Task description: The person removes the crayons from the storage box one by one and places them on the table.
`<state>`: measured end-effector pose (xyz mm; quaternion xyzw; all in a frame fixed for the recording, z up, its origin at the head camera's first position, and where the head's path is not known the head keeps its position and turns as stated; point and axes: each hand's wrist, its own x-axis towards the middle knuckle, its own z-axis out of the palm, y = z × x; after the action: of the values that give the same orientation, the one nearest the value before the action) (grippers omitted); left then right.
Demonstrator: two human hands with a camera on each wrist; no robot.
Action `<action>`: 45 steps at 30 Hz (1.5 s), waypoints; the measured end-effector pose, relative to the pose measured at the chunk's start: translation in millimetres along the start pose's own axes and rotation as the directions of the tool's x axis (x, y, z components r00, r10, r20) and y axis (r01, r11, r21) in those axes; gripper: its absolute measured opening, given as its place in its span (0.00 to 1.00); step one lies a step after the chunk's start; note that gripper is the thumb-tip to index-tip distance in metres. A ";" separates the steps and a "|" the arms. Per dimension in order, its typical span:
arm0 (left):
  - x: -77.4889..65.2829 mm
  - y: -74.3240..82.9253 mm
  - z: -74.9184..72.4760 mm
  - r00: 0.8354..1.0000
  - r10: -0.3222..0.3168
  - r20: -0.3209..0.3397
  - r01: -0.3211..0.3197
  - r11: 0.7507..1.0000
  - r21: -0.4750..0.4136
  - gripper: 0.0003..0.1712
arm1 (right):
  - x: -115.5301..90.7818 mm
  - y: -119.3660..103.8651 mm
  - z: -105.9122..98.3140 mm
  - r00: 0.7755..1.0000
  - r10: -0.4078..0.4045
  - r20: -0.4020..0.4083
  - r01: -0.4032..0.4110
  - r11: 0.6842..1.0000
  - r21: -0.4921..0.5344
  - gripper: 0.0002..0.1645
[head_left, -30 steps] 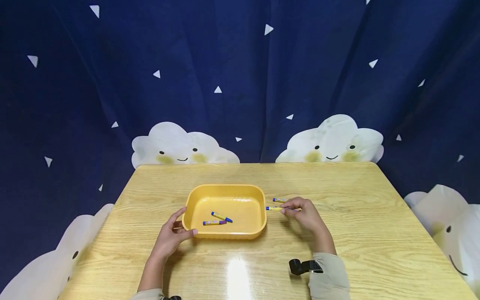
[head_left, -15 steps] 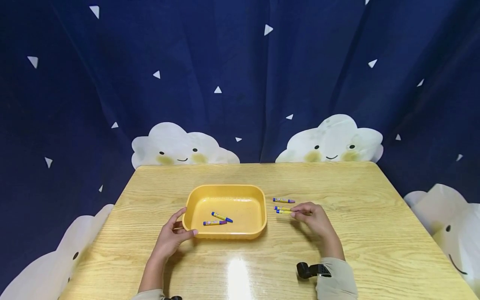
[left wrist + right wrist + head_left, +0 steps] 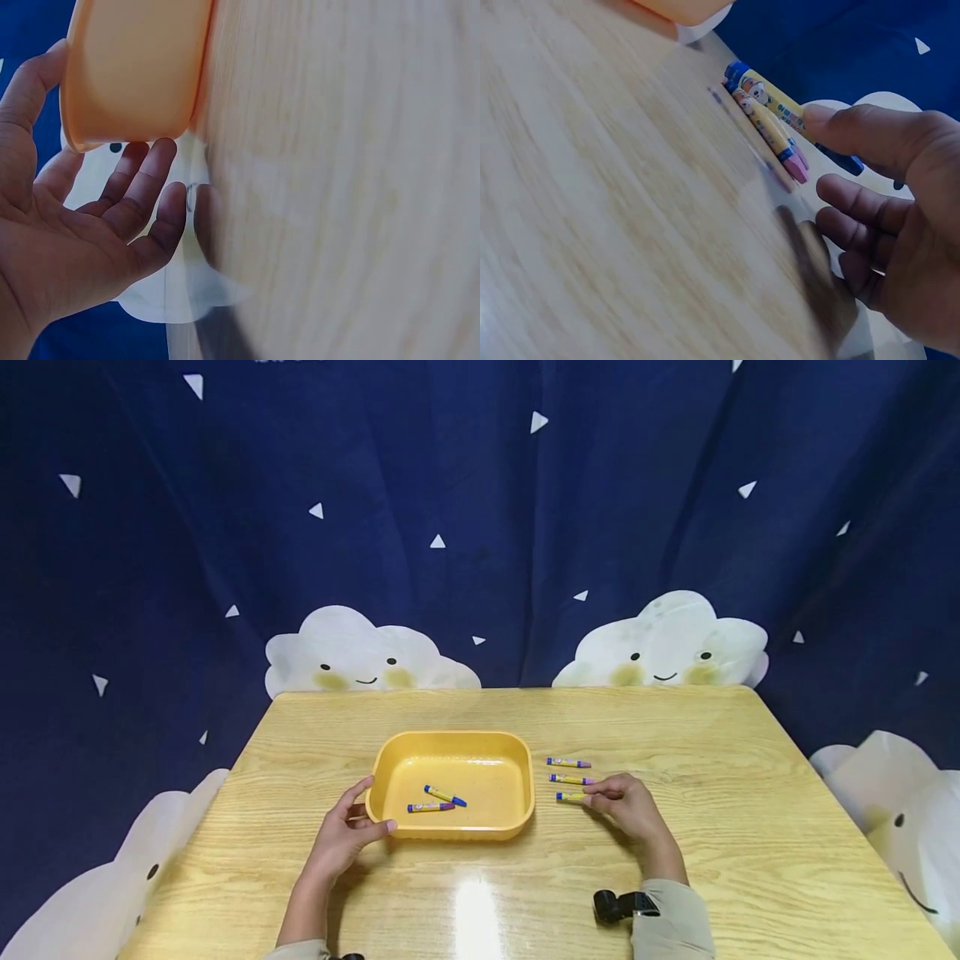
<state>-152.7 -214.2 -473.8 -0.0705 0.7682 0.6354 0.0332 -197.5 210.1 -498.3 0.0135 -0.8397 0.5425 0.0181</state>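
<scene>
My left hand [image 3: 345,831] grips the left end of a yellow plastic tray [image 3: 463,833], thumb on its front corner and fingers along its outer wall. In the left wrist view, the fingertips [image 3: 161,154] touch the tray wall [image 3: 139,75]. Two crayons lie in the tray: one blue-tipped [image 3: 444,795] and one purple-tipped [image 3: 429,807]. Right of the tray, my right hand [image 3: 626,806] pinches a yellow-wrapped crayon [image 3: 769,94] with blue ends between thumb and fingers, close over the table. Beyond it lie a pink-tipped crayon [image 3: 567,779] and a purplish-tipped crayon [image 3: 567,762], roughly parallel.
The wooden table [image 3: 750,827] reaches back to a dark blue curtain [image 3: 480,485] printed with white clouds and triangles. A black wrist camera [image 3: 622,906] is strapped at the right sleeve [image 3: 671,922].
My right hand has moved right and toward the front edge with the blue-ended crayon, leaving the pink-tipped crayon on the table. The left hand and tray stay put.
</scene>
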 end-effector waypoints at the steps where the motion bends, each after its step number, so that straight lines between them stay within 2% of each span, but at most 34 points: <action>1: 0.5 -0.2 0.2 1.000 0.003 0.001 -0.003 1.000 0.001 0.46 | 0.6 0.5 1.3 1.000 -0.002 -0.001 0.002 1.000 -0.005 0.07; 6: 2.3 -0.3 0.5 1.000 0.010 -0.010 -0.009 1.000 0.016 0.46 | 2.5 0.0 5.8 0.999 -0.047 -0.001 0.046 0.994 -0.104 0.05; 13: 3.2 -2.2 1.8 1.000 0.002 -0.006 -0.002 1.000 0.024 0.46 | 3.3 -1.0 7.5 0.998 -0.057 0.017 0.059 0.975 -0.215 0.04; 17: 3.0 -2.1 1.9 1.000 0.007 -0.010 -0.007 1.000 0.021 0.46 | 3.4 -5.0 5.2 0.998 -0.033 0.047 0.042 0.980 -0.194 0.05; 21: 3.4 -0.1 2.4 1.000 0.019 -0.010 -0.019 0.999 0.029 0.46 | 1.5 -18.8 -3.3 0.997 0.006 0.081 0.010 0.980 -0.197 0.10; 29: 4.7 2.4 0.6 1.000 0.025 -0.010 -0.025 1.000 0.017 0.46 | 7.4 -55.2 -15.3 0.983 -0.010 0.181 0.057 0.966 -0.253 0.20; 35: 4.6 0.5 -1.4 1.000 0.020 -0.006 -0.020 1.000 0.024 0.47 | 16.5 -77.8 -4.4 0.968 -0.076 0.238 0.132 0.965 -0.225 0.20; 45: 1.3 0.5 0.9 1.000 0.000 -0.011 0.000 1.000 0.022 0.46 | 25.3 -101.4 24.8 0.947 -0.124 0.298 0.178 0.970 -0.164 0.21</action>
<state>-154.0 -213.3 -473.7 -0.0734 0.7755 0.6264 0.0299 -218.9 145.8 -415.0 0.1544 -0.8775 0.4499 -0.0603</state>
